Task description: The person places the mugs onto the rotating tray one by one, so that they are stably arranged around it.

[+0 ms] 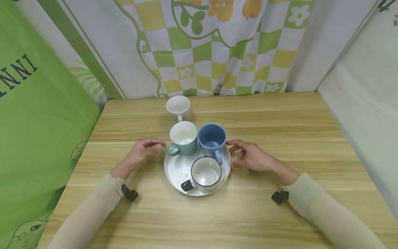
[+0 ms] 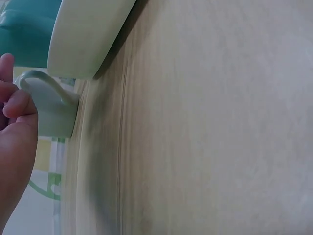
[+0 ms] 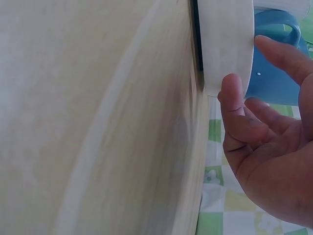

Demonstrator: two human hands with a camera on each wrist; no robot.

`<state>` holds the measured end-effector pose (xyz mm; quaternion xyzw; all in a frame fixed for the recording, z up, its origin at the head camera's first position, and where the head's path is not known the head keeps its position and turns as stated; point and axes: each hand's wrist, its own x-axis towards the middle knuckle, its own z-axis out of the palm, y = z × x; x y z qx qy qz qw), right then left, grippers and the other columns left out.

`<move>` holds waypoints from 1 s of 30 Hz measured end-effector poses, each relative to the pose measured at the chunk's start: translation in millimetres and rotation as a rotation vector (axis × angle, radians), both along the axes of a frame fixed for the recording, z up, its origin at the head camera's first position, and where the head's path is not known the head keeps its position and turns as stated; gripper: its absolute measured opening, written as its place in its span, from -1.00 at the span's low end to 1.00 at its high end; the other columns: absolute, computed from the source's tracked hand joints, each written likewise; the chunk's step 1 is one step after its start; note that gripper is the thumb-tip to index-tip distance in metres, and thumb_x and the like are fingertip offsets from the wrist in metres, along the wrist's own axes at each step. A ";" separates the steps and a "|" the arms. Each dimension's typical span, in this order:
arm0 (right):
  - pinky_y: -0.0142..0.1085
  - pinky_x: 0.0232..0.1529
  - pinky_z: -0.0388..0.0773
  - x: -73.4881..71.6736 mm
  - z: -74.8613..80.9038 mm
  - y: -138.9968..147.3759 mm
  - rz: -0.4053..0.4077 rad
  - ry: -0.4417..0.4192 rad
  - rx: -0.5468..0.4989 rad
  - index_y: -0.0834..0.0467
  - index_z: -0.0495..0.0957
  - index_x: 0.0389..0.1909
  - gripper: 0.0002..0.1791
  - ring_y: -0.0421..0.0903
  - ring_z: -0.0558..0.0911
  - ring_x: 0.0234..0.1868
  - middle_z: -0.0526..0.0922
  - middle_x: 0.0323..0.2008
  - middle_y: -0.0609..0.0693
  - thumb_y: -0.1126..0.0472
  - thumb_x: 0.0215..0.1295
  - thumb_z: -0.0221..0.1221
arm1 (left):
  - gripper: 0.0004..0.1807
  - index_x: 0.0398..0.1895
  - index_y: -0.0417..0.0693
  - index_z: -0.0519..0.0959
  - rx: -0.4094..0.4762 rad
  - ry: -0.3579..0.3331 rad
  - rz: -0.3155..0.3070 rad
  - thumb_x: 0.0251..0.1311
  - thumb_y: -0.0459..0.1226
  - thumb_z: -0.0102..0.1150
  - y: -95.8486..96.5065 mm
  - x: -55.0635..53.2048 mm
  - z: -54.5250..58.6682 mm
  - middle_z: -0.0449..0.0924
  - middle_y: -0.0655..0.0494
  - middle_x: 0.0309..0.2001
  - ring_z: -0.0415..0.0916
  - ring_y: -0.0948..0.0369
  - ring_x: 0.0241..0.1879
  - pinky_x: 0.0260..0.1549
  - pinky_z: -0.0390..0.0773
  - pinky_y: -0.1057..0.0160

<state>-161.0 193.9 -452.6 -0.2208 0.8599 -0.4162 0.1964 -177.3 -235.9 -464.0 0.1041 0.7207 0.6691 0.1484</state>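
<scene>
A round white tray (image 1: 177, 170) with a raised side holds three mugs. The teal mug (image 1: 189, 148) stands at its back left and the blue mug (image 1: 206, 148) at its back right. At the front is a white mug with a dark rim (image 1: 205, 188) and a black handle. My left hand (image 1: 141, 152), fingers loosely bent, is just left of the tray and holds nothing. On the other side, my right hand (image 1: 253, 157) has thumb and fingers spread at the tray's side (image 3: 227, 39), fingertips at its edge; it grips nothing.
Behind the tray a white cup (image 1: 178, 108) stands on the wooden table (image 1: 280, 214), handle towards me. A checked curtain (image 1: 202, 62) hangs along the table's back edge. Green cloth (image 1: 37, 121) is at the left, and a pale sheet (image 1: 367, 90) at the right.
</scene>
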 end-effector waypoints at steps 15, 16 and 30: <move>-0.39 -0.27 0.57 2.2 1.9 -1.7 -0.020 0.026 -0.003 0.09 0.39 0.33 -0.22 -0.18 0.64 -0.32 0.67 0.06 0.08 0.12 0.07 0.48 | -0.85 -0.07 0.03 0.68 0.013 -0.061 0.162 0.38 -0.26 0.19 -7.2 -17.8 1.0 0.68 0.27 -0.24 0.41 0.35 -0.37 -0.32 0.51 0.44; -0.39 -0.29 0.56 1.9 2.7 -1.6 -0.024 0.025 -0.002 0.10 0.38 0.34 -0.20 -0.18 0.64 -0.32 0.67 0.07 0.08 0.13 0.07 0.48 | -0.84 -0.06 0.01 0.68 0.006 -0.062 0.174 0.38 -0.24 0.20 -6.7 -19.8 1.2 0.67 0.26 -0.25 0.39 0.35 -0.39 -0.31 0.51 0.42; -0.38 -0.25 0.56 3.5 0.7 -1.8 -0.024 0.011 -0.006 0.09 0.40 0.29 -0.24 -0.17 0.64 -0.30 0.66 0.05 0.09 0.10 0.06 0.49 | -0.93 -0.19 0.06 0.68 0.052 -0.073 0.221 0.34 -0.26 0.24 6.4 -35.8 3.1 0.63 0.24 -0.32 0.35 0.36 -0.45 -0.35 0.50 0.43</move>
